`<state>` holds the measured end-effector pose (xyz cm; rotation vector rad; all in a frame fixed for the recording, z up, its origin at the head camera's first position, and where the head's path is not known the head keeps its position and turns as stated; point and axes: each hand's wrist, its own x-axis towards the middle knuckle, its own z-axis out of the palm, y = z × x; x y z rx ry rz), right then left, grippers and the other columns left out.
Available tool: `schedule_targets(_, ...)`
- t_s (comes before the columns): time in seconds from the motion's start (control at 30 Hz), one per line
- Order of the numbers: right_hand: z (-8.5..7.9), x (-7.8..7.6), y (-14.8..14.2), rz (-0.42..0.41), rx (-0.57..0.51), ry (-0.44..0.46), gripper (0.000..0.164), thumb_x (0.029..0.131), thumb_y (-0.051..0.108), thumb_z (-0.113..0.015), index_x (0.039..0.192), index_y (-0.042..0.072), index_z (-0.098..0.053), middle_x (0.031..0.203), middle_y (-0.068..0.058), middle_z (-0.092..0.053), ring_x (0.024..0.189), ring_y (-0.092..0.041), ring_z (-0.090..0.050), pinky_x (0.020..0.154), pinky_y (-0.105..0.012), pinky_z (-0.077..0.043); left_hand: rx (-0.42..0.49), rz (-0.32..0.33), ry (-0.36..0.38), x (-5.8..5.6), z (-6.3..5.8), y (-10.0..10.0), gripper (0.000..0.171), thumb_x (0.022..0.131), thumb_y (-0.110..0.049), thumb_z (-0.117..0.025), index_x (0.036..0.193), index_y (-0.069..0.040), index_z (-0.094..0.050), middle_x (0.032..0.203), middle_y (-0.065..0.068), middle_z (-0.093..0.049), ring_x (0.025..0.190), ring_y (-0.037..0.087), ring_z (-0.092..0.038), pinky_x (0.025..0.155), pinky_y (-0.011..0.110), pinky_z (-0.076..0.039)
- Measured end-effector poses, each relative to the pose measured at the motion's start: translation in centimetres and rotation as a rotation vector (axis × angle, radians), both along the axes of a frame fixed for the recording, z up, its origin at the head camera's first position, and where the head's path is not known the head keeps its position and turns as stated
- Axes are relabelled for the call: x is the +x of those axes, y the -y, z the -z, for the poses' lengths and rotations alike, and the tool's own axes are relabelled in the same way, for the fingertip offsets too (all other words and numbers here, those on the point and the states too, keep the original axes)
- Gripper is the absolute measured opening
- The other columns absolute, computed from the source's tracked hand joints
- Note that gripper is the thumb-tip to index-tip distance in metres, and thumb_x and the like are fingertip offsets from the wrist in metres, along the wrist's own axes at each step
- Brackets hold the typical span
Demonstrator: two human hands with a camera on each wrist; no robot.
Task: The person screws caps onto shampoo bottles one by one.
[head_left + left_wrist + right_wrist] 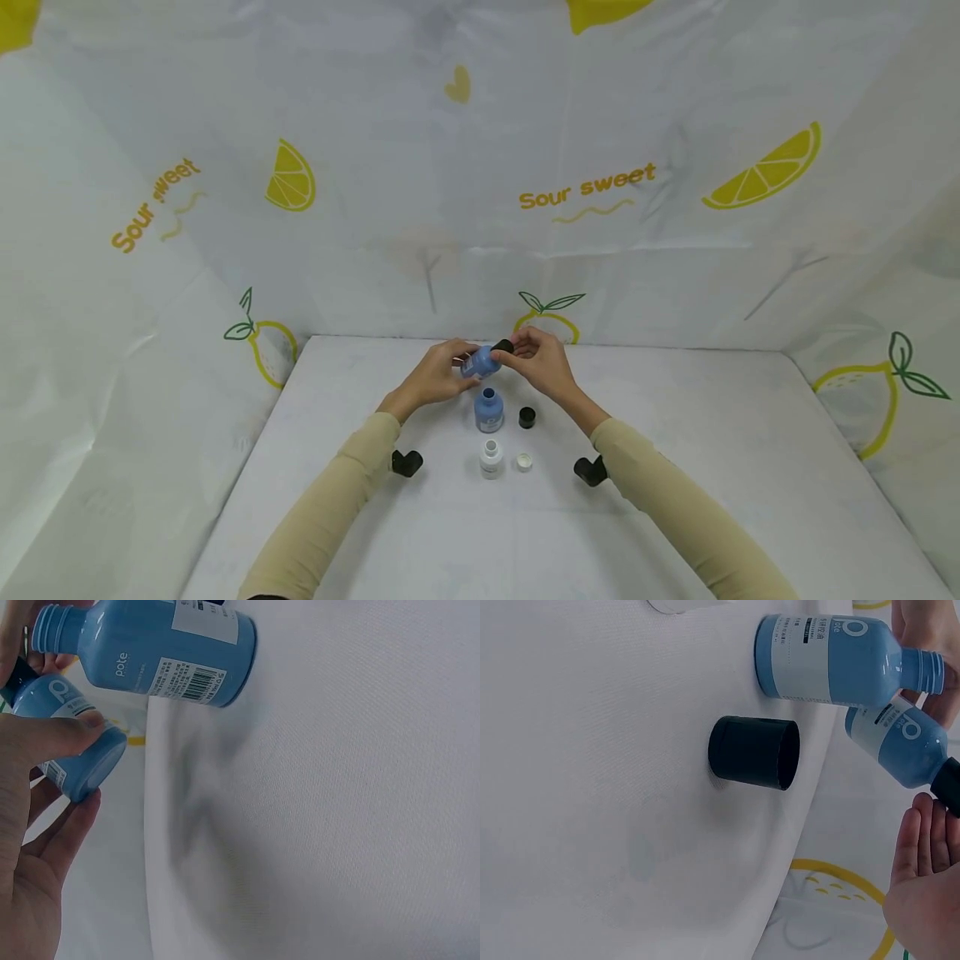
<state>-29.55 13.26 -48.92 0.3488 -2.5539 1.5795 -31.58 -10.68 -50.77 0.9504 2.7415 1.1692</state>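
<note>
A blue bottle (480,363) with a white label is held tilted above the far part of the table by my left hand (433,377), thumb on one side and fingers on the other. Its black cap (504,346) points up to the right. My right hand (546,367) pinches that cap between thumb and fingers; in the right wrist view the fingertips lie right at the cap (948,784), the thumb out of frame. Just nearer stands a larger-looking blue bottle (489,414), upright and uncapped, its threaded neck showing. A loose black cap (527,417) rests to its right.
Nearer on the white table (675,433) stands an open white bottle (491,462), with a small white cap (524,462) to its right. Black wrist devices (407,463) show beneath both forearms. A white sheet printed with lemons (420,208) hangs behind the table's far edge.
</note>
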Motion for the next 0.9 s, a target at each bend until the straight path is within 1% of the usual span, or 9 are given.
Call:
schedule_targets(0.1,-0.13,0.04,-0.01,0.001,0.0,-0.004,0.038,0.09,0.026,-0.091,0.112,0.001,-0.072,0.111,-0.019,-0.077,0.099,-0.03,-0.077,0.082,-0.013,-0.061,-0.004,0.003,-0.003,-0.03,-0.11,-0.04,0.058,0.09,-0.006,-0.087,0.143,0.002,-0.066,0.135,0.019,-0.071,0.122,0.034,-0.074,0.109,0.042,-0.066)
schedule_targets(0.17,-0.17,0.02,-0.05,0.005,0.001,-0.008,0.038,0.09,0.026,-0.092,0.112,0.001,-0.072,0.111,-0.018,-0.077,0.099,-0.03,-0.077,0.083,-0.015,-0.062,-0.004,0.006,-0.006,-0.05,-0.22,-0.07,0.058,0.091,-0.007,-0.087,0.144,0.002,-0.065,0.136,0.019,-0.071,0.122,0.034,-0.074,0.109,0.042,-0.066)
schedule_targets(0.37,-0.08,0.0,-0.07,0.018,0.015,-0.012,0.039,0.09,0.027,-0.092,0.112,0.002,-0.072,0.111,-0.017,-0.076,0.099,-0.027,-0.078,0.087,-0.026,-0.068,-0.007,0.01,-0.004,0.0,-0.48,-0.1,0.058,0.091,-0.006,-0.087,0.144,0.003,-0.065,0.135,0.019,-0.071,0.122,0.035,-0.075,0.109,0.042,-0.066)
schedule_targets(0.47,-0.02,-0.01,-0.05,0.022,0.018,-0.008,0.039,0.09,0.027,-0.091,0.111,0.002,-0.071,0.111,-0.017,-0.076,0.099,-0.028,-0.078,0.088,-0.029,-0.069,-0.01,0.012,-0.008,0.0,-0.41,-0.14,0.057,0.091,-0.007,-0.087,0.144,0.003,-0.065,0.135,0.019,-0.071,0.121,0.034,-0.075,0.109,0.042,-0.066)
schedule_targets(0.73,-0.15,0.1,-0.09,0.01,-0.005,-0.005,0.038,0.09,0.025,-0.092,0.109,0.001,-0.07,0.109,-0.018,-0.076,0.098,-0.029,-0.078,0.085,-0.023,-0.067,-0.011,0.004,-0.004,0.02,-0.28,-0.2,0.058,0.09,-0.007,-0.087,0.143,0.003,-0.066,0.135,0.019,-0.071,0.122,0.035,-0.075,0.109,0.041,-0.066)
schedule_targets(0.83,-0.19,0.1,-0.22,0.0,-0.001,0.008,0.039,0.09,0.027,-0.091,0.112,0.002,-0.07,0.111,-0.017,-0.076,0.099,-0.027,-0.077,0.086,-0.024,-0.067,-0.014,-0.001,0.002,0.04,-0.19,-0.19,0.058,0.091,-0.007,-0.087,0.143,0.002,-0.065,0.136,0.019,-0.07,0.123,0.035,-0.074,0.109,0.041,-0.066)
schedule_targets(0.9,-0.25,0.07,-0.38,-0.01,0.009,0.025,0.042,0.09,0.029,-0.091,0.115,0.002,-0.071,0.114,-0.017,-0.076,0.102,-0.027,-0.077,0.089,-0.027,-0.068,-0.016,-0.003,0.006,0.07,-0.13,-0.18,0.057,0.091,-0.007,-0.087,0.143,0.002,-0.065,0.136,0.019,-0.07,0.123,0.035,-0.074,0.109,0.041,-0.066)
